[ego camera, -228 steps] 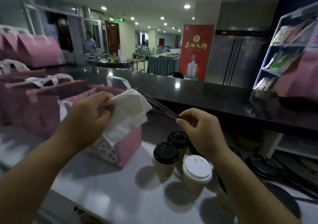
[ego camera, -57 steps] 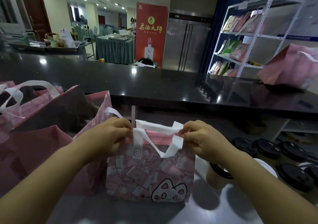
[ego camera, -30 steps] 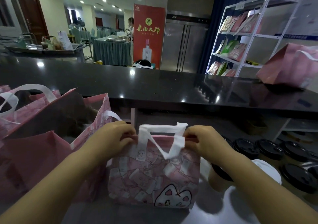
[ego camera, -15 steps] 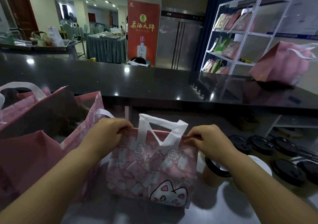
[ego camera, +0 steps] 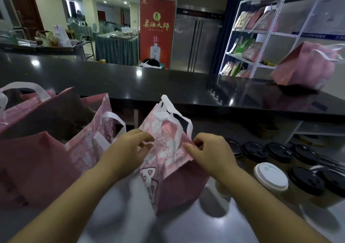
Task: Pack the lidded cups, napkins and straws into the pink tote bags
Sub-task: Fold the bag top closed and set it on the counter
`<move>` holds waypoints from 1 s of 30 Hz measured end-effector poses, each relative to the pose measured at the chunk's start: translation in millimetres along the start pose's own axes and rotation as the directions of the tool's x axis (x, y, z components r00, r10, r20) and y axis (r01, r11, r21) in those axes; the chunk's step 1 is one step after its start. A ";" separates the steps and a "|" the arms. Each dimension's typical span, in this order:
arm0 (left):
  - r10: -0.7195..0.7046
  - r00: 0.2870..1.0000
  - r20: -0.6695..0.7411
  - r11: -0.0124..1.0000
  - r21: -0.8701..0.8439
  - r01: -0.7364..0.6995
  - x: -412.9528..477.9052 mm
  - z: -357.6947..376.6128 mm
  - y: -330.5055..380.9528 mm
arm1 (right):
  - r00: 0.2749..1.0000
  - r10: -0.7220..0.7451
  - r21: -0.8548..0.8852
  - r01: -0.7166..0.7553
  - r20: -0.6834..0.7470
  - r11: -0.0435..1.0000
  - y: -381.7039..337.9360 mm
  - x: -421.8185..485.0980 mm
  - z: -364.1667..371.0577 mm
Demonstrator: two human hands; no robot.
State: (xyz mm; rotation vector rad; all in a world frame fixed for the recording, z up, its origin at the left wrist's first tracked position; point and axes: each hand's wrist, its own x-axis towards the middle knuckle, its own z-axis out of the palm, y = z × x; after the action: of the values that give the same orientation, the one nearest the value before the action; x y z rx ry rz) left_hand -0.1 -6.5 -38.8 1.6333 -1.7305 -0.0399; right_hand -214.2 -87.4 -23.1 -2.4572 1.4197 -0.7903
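A small pink tote bag (ego camera: 168, 160) with a cat print and white handles stands on the steel worktop (ego camera: 186, 226), turned so one corner faces me. My left hand (ego camera: 130, 149) lies against its left face, fingers loosely spread. My right hand (ego camera: 209, 151) pinches the bag's top rim on the right side. Right of the bag stand a white-lidded cup (ego camera: 270, 177) and several black-lidded cups (ego camera: 306, 181). What is inside the bag is hidden.
Larger pink tote bags (ego camera: 37, 164) stand open close on the left. A raised black counter (ego camera: 168, 87) runs across behind, with another pink bag (ego camera: 308, 69) on its right end. A white shelf rack (ego camera: 261, 33) stands beyond it.
The small bag has turned from facing me square-on to corner-on. My left hand has let go of its rim and now lies on its side; my right hand still pinches the rim.
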 end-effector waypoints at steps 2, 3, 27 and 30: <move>-0.052 0.992 0.118 0.998 -0.029 0.055 -8.0 7.8 5.7 | 0.999 0.009 0.151 -0.017 0.052 0.988 -1.4 -3.4 -0.3; -0.081 0.981 0.178 0.996 -0.027 0.087 -13.1 11.9 7.6 | 0.995 0.007 0.245 -0.031 0.099 0.969 -0.5 -6.2 -1.1; -0.366 0.930 -0.037 0.929 0.039 0.367 -57.1 84.3 15.1 | 0.996 -0.085 0.230 0.076 0.030 0.970 43.1 -40.3 57.6; -0.387 0.922 -0.027 0.921 0.034 0.388 -62.7 88.1 15.3 | 0.981 -0.046 0.204 0.006 0.190 0.979 54.0 -51.0 62.8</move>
State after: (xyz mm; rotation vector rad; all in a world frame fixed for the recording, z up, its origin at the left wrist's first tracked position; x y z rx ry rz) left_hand -64.6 11.2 -125.2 1.9763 -1.3754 -0.1798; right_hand -241.0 -78.2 -116.1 -2.3293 1.1787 -0.6449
